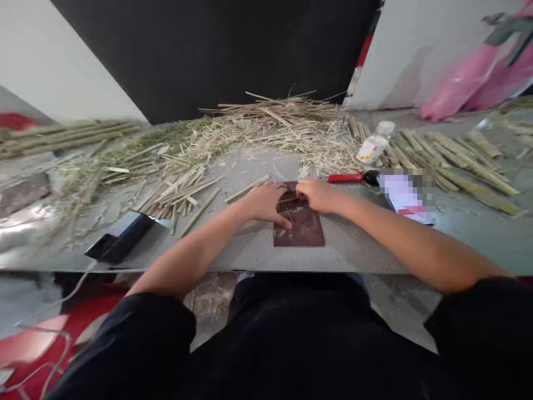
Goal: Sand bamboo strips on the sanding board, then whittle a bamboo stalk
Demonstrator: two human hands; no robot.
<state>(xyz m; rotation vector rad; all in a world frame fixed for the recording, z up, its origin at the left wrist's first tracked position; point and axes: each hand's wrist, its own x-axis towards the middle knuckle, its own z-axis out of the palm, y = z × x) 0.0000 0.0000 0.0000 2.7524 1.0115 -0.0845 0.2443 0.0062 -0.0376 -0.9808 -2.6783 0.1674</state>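
Note:
A dark reddish-brown sheet (303,228), like sandpaper, lies flat on the grey table (258,250) in front of me. My left hand (266,203) rests on its left edge with the fingers stretched flat across it. My right hand (318,194) is at the sheet's top edge with its fingers curled together, pinching something thin that I cannot make out. The two hands almost touch over the sheet's upper part.
Split bamboo strips (183,191) and a heap of shavings (266,128) cover the table's back. Thick bamboo poles (453,158) lie at right, with a plastic bottle (375,145) and a red-handled tool (352,178). A black box (120,236) sits front left, a paper (406,197) right.

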